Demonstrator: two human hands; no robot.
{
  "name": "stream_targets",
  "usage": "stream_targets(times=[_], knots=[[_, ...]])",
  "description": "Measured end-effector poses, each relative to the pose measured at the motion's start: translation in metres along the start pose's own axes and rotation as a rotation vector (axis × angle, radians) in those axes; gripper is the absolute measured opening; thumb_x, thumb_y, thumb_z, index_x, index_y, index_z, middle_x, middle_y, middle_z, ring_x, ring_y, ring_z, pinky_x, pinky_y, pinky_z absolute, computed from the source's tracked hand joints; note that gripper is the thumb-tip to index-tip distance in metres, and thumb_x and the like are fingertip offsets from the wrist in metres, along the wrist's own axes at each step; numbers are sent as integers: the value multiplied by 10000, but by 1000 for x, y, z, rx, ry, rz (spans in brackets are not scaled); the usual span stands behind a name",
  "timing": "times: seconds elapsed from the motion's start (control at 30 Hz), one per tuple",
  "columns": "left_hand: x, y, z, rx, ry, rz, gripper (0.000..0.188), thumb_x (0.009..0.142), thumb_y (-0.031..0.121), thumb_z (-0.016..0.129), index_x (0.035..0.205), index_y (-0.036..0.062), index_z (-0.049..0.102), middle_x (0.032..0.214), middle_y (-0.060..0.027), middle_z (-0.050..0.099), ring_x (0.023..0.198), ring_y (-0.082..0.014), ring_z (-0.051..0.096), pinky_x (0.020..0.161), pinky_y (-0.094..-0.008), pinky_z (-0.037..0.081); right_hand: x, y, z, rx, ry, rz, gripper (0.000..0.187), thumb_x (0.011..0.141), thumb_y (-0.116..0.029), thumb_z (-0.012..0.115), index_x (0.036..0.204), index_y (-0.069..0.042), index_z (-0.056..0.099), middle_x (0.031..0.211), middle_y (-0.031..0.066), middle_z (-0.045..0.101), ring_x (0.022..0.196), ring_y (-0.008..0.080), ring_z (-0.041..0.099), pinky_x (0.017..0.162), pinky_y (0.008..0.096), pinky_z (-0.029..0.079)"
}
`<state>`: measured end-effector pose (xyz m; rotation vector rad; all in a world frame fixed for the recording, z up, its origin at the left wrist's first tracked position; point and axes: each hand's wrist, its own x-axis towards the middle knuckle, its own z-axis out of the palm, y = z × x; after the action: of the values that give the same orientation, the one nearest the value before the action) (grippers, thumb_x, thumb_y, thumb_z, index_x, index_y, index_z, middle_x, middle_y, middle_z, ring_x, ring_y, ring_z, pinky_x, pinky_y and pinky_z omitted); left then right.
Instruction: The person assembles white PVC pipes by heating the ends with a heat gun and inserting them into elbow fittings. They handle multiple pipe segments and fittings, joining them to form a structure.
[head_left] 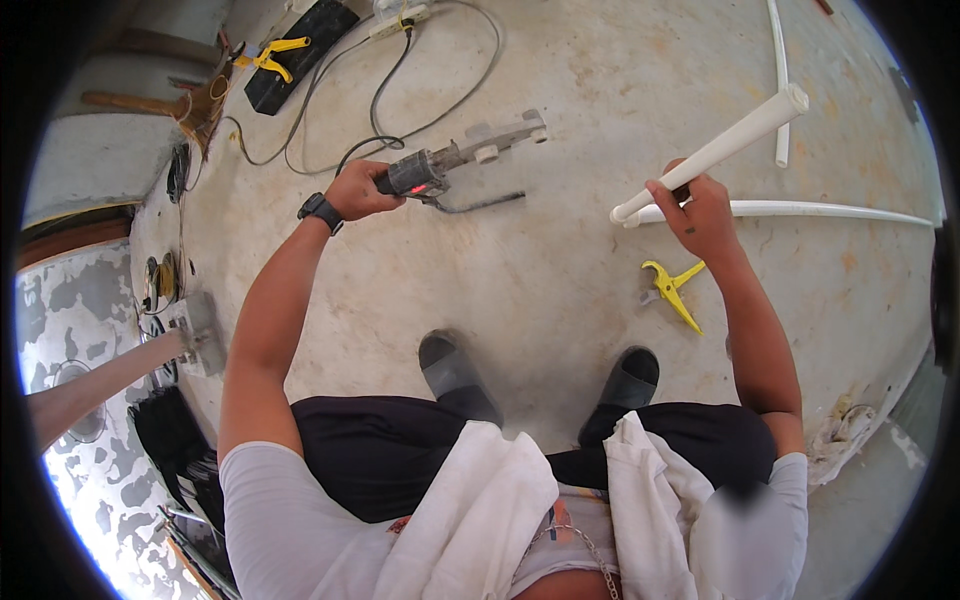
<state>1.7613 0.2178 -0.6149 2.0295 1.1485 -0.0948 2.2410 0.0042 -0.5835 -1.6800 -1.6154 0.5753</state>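
Note:
My left hand [362,192], with a black watch on its wrist, is closed round the black handle of a pipe fusion welder [418,173]. A red light shows on its body, and its flat metal heating plate points to the right, slightly blurred. In my right hand [697,212] is a white plastic pipe [725,143], tilted up to the right with its wider open end away from me. Behind that hand runs a long white pipe [830,209]; whether the two join near their left ends I cannot tell. Below, on the floor, lies a yellow pipe cutter [676,290].
Another white pipe [781,90] lies at the far right. Black cables [378,100] loop from a power strip [398,22] across the floor. At upper left, a yellow clamp-like tool [272,58] rests on a black case [300,62]. A wooden-handled hammer [198,335] stands at left.

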Motion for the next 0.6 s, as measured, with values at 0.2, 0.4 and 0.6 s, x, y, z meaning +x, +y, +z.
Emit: stream_targets(times=[0.2,0.4,0.6], knots=[[3,13,1,153,-50,-19,351,746,268,829,971,13,741,725,-107,677,656,-164,607,658,-346,498,-1,-4,-3,-26,-4,-12,219,932,-161,784,888,4,646,671,91,612,580,174,586,576,316,471],[18,-20,24,197,-33,57,389,732,313,801,957,3,735,787,-207,703,698,-299,673,687,-403,529,-2,-14,-3,-52,-10,-68,229,902,-186,804,881,0,673,728,118,669,669,256,687,634,360,533],[17,-12,23,404,-12,117,427,729,367,850,923,3,742,766,-211,695,737,-345,701,710,-431,552,-4,-10,-7,-61,-76,-12,248,871,-227,825,901,-5,720,796,140,716,725,285,720,655,383,550]])
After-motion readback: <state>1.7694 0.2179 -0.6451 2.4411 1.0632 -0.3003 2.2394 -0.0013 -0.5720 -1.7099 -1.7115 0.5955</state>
